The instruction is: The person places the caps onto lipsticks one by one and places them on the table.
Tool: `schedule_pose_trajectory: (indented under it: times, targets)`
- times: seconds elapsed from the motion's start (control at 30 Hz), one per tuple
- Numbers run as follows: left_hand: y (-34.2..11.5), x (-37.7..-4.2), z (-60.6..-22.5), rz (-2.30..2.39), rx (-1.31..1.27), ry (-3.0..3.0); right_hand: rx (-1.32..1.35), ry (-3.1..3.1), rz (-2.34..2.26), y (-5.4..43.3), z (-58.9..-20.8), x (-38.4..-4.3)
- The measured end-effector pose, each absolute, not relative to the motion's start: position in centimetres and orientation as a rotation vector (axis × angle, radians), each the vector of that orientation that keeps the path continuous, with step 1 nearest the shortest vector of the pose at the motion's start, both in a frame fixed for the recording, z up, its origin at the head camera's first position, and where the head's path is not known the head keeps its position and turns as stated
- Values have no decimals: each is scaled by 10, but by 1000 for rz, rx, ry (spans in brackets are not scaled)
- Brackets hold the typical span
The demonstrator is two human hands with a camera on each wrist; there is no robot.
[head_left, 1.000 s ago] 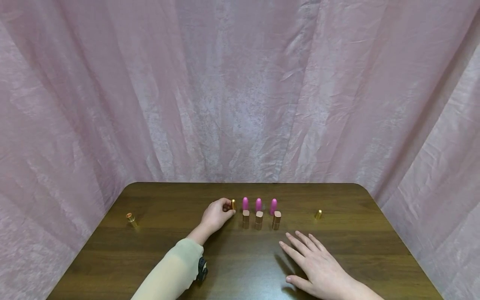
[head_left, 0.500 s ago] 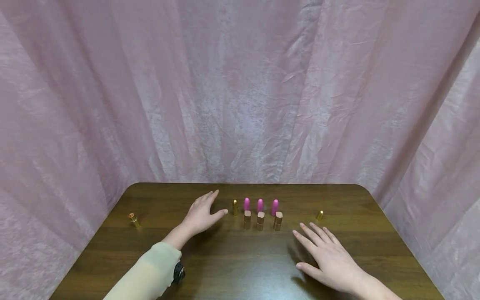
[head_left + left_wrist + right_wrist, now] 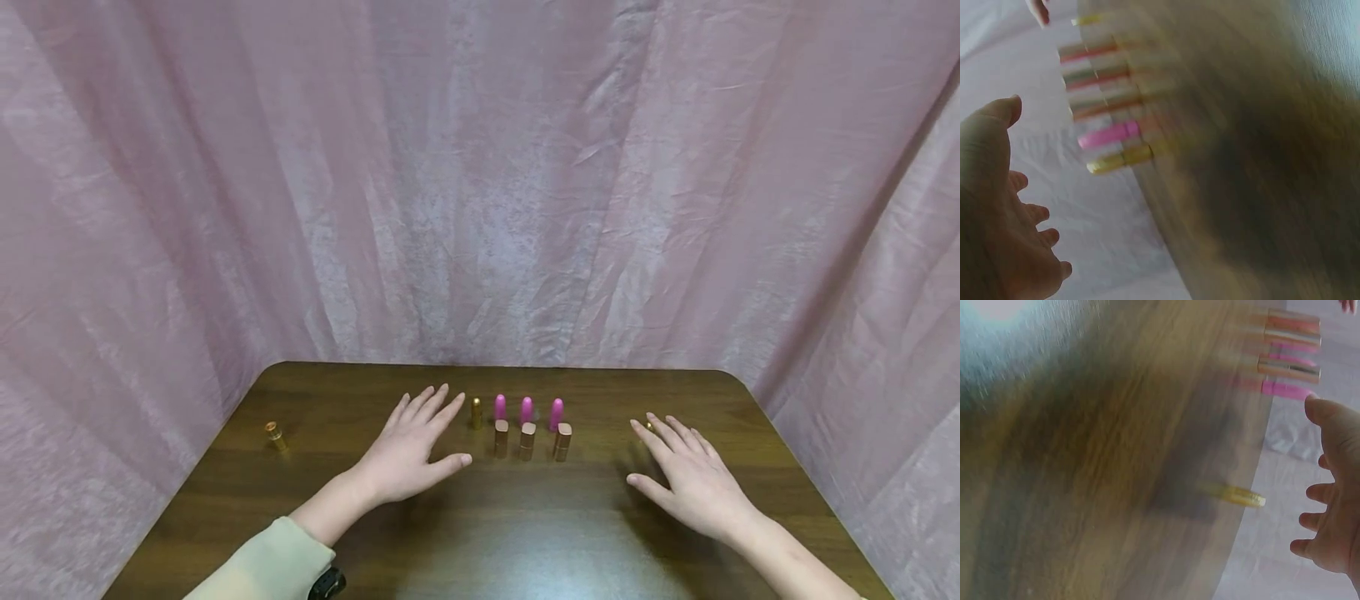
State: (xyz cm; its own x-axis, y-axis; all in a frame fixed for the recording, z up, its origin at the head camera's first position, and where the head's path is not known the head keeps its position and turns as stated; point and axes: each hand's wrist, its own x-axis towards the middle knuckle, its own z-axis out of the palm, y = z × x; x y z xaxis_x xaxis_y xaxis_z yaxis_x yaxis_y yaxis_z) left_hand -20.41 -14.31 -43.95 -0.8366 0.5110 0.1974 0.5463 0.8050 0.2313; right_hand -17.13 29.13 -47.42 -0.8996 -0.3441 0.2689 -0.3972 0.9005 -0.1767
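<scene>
My left hand [image 3: 408,454] hovers over the table with fingers spread, holding nothing. Just right of its fingertips stands a gold bullet-shaped lipstick tube [image 3: 476,413]. Beside that tube is a row of three pink bullet-shaped lipstick tubes [image 3: 527,410]. Three square rose-gold lipstick tubes [image 3: 527,442] stand in front of the pink ones. My right hand [image 3: 693,483], also spread and holding nothing, is above the table's right side. Its fingers mostly hide another gold tube in the head view; the right wrist view shows this gold tube [image 3: 1241,495] apart from the fingers.
A third gold tube [image 3: 276,437], with an orange-toned end, stands alone at the table's left. The brown wooden table [image 3: 510,533] has rounded far corners. Pink curtains [image 3: 480,183] hang behind it and along both sides.
My left hand has let go of the gold tube beside the pink row, drawn back left and spread its fingers. My right hand has moved right and forward, to the right-hand gold tube.
</scene>
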Motion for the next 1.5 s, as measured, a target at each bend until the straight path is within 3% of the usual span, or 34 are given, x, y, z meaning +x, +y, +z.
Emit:
schedule_pose_trajectory:
  times: [0.43, 0.73, 1.1, 1.5]
  targets:
    - [-75, -152, -433, -120, -1297, -2608, 469, -2866, 347, 310, -477, -210]
    - [-9, -141, -451, 109, -1523, -2543, 437, -2907, 298, 313, -482, -236]
    - [39, -157, -487, 167, -1475, -2660, 414, -2967, 281, 307, -481, -251]
    - [48, -160, -487, 170, -1468, -2727, 403, -2977, 256, 306, -478, -253]
